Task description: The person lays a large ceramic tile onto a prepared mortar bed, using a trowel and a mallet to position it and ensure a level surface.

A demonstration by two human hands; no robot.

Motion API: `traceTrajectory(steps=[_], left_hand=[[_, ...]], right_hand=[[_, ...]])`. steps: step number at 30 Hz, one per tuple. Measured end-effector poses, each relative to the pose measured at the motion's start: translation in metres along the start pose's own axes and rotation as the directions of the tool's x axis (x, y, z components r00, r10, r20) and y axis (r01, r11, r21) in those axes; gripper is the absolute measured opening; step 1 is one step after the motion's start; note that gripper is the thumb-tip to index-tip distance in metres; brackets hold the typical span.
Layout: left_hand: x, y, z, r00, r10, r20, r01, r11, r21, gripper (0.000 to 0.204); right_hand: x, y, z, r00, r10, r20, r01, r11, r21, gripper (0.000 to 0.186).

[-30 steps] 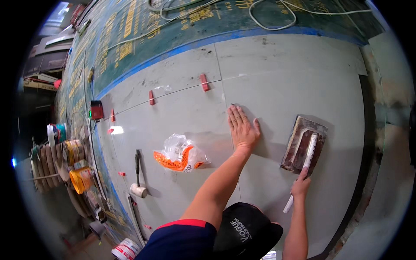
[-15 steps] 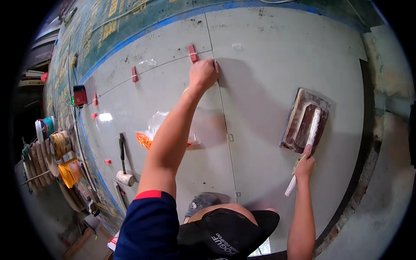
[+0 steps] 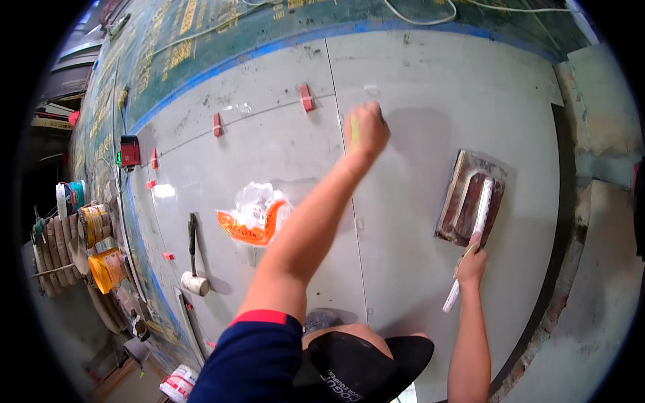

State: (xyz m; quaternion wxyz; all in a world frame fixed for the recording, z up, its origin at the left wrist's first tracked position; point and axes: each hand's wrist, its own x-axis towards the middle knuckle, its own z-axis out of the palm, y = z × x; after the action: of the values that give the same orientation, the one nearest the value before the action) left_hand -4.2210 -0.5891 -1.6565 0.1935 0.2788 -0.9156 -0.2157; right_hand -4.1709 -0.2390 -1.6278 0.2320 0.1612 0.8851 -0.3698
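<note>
My left hand (image 3: 367,131) is closed, held over the large grey tiles (image 3: 430,80) just right of a long joint. Whatever its fingers hold, if anything, I cannot make out. To its left, a red tile levelling wedge (image 3: 307,98) sits across a joint, with another red wedge (image 3: 217,125) farther left. My right hand (image 3: 471,265) grips a white stick (image 3: 452,295), which reaches up over a rectangular float (image 3: 460,215) with a brown, stained face lying on the tile. Small pale clips (image 3: 359,224) stick out along the long joint.
A clear plastic bag with orange print (image 3: 248,230) and a white-headed mallet (image 3: 195,283) lie at left. Near the left tile edge stands a red device (image 3: 129,152) with a green light. Buckets (image 3: 70,198) are beyond. A dark gap (image 3: 561,161) borders the tiles at right.
My left hand has moved right, away from the red wedge and across the long joint. My right hand keeps its grip on the white stick. The whole view has shifted slightly.
</note>
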Motion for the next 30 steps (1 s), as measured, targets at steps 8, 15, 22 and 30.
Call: traceTrajectory(steps=[8, 15, 22, 30], left_hand=[[-0.019, 0.018, 0.045, 0.979, 0.181, 0.097, -0.195, 0.967, 0.166, 0.057], [0.028, 0.023, 0.028, 0.847, 0.384, 0.368, -0.461, 0.875, 0.149, 0.07], [0.056, 0.016, 0.02, 0.8, 0.42, 0.428, -0.526, 0.835, 0.164, 0.078], [0.069, 0.014, 0.039, 0.781, 0.448, 0.435, -0.553, 0.819, 0.15, 0.08]], right_hand=[[0.009, 0.0, -0.009, 0.993, -0.075, -0.092, 0.069, 0.995, -0.076, 0.072], [0.012, -0.031, -0.048, 0.925, 0.297, 0.237, -0.36, 0.884, 0.299, 0.061], [-0.017, -0.127, -0.23, 0.989, 0.096, -0.109, -0.001, 0.754, 0.657, 0.044], [0.035, -0.072, -0.054, 0.953, 0.123, -0.275, -0.02, 0.937, 0.349, 0.052]])
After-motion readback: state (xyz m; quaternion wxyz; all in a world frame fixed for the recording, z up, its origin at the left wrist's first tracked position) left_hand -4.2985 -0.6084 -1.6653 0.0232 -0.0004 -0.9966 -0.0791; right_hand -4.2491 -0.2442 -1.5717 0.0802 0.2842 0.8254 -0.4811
